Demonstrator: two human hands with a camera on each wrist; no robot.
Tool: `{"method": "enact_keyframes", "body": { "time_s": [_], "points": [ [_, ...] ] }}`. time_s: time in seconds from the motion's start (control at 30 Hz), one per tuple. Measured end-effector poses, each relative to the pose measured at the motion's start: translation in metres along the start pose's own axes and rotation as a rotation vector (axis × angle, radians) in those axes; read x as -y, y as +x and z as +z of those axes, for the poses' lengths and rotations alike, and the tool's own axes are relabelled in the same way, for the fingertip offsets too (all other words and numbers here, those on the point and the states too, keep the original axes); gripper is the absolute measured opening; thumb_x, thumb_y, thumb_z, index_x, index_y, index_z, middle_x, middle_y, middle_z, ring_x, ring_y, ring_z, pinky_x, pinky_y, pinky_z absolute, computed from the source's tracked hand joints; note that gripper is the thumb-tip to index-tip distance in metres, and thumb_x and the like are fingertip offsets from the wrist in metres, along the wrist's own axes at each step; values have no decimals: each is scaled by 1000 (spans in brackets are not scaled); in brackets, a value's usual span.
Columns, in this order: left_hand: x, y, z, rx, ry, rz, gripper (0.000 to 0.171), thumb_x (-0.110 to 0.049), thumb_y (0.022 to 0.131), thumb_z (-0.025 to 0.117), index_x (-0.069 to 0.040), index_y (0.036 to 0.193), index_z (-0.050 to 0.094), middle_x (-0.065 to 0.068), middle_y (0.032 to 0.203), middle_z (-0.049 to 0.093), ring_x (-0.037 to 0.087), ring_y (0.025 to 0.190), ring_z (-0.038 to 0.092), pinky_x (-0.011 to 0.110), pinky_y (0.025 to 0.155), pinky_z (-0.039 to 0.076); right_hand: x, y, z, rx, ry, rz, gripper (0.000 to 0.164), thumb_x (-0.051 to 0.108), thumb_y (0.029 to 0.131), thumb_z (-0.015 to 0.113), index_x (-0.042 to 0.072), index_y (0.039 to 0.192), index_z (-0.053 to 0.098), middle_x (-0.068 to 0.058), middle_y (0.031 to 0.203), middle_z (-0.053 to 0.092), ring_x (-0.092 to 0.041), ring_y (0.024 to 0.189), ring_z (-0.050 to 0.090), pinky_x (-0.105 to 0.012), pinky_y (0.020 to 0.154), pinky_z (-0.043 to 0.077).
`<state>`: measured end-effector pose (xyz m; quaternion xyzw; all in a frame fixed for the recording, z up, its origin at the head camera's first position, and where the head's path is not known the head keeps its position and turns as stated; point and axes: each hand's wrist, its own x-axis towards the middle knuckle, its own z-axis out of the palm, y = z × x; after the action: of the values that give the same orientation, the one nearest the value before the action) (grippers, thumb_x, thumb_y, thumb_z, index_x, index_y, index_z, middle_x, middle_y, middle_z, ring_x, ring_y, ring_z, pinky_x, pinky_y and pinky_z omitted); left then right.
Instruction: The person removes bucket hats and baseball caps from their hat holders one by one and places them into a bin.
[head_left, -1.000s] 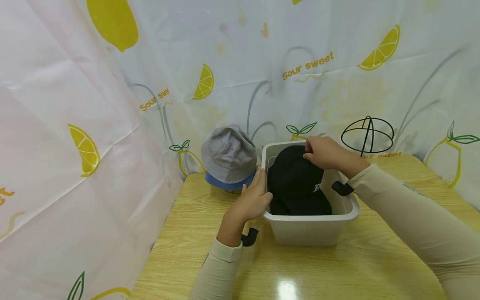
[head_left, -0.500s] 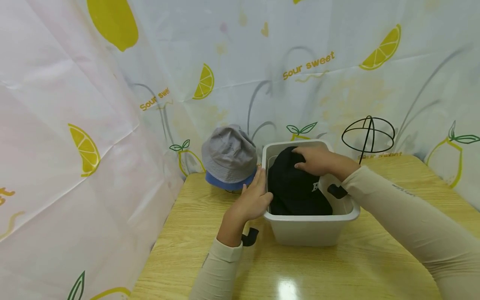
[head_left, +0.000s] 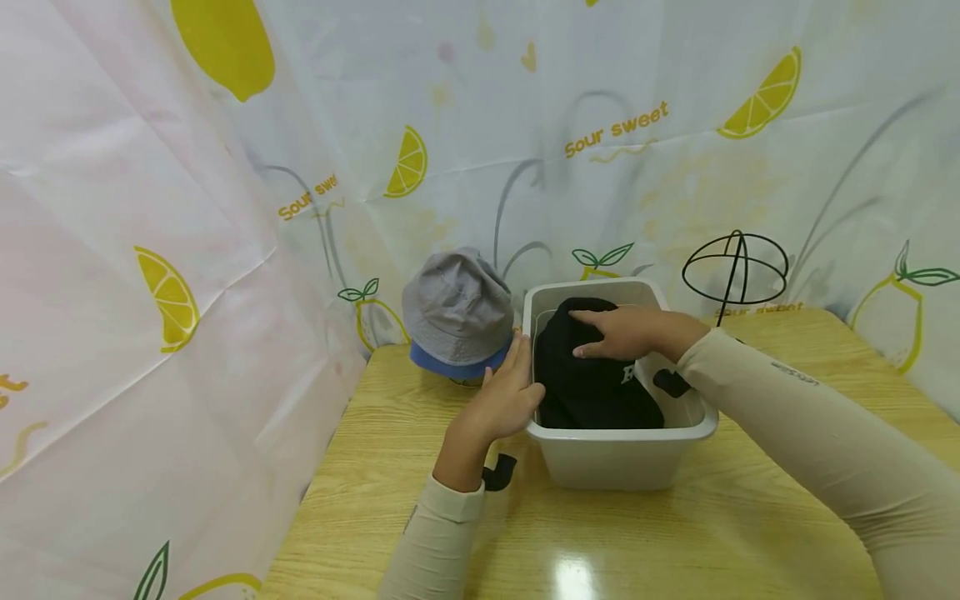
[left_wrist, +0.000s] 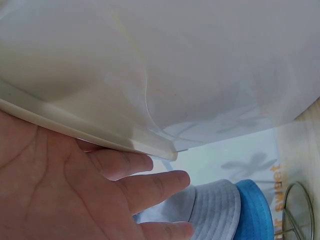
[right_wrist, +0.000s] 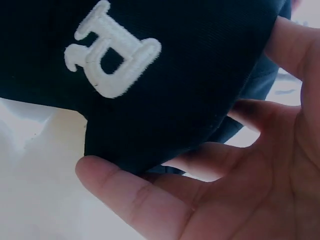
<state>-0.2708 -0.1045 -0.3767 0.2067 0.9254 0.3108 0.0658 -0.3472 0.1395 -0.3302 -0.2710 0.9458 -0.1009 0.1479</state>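
Right hand [head_left: 628, 332] farther left, black cap [head_left: 588, 383] lower

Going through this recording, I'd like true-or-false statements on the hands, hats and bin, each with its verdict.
1. The black cap is inside the bin. True.
2. The left hand grips the gray hat. False: the left hand is against the bin, and the gray hat sits beyond it.
3. The right hand touches the cap. True.
4. The wire stand has a hat on it. False: the stand bears no hat.
5. The cap carries a white letter. True.
6. The blue hat covers the gray hat. False: the gray hat is on top, with the blue brim showing below it.
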Motion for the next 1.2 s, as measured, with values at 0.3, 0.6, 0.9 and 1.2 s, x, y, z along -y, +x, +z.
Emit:
{"method": "enact_keyframes", "body": {
  "time_s": [0.3,0.6,0.9,1.2],
  "points": [
    [1,1,2,-2,16,-7,79,-27,103,38,-10,167,-5,6,174,-13,21,161,-2,67,124,-2,-1,5,6,63,-9,-23,88,56,103,53,9,167,14,-26,166,29,-48,148,39,-61,120,31],
    [0,1,1,2,13,-21,79,-27,103,38,-11,167,-5,1,174,-14,17,161,-4,65,125,-3,1,7,10,80,-30,-17,89,57,102,54,8,167,16,-28,165,30,-49,148,37,-62,121,29],
    [-2,1,-1,2,15,-24,79,-28,103,38,-12,167,-5,1,174,-14,16,160,-6,64,125,-3,2,10,14,115,-49,-2,89,58,102,53,10,167,16,-32,163,32,-51,149,34,-62,121,28],
    [1,0,1,-3,20,-10,78,-28,103,37,-10,167,-5,1,173,-16,18,161,-5,67,124,-2,3,14,21,156,-108,1,89,60,100,54,11,166,22,-33,162,32,-51,149,34,-62,121,28]
  ]
}}
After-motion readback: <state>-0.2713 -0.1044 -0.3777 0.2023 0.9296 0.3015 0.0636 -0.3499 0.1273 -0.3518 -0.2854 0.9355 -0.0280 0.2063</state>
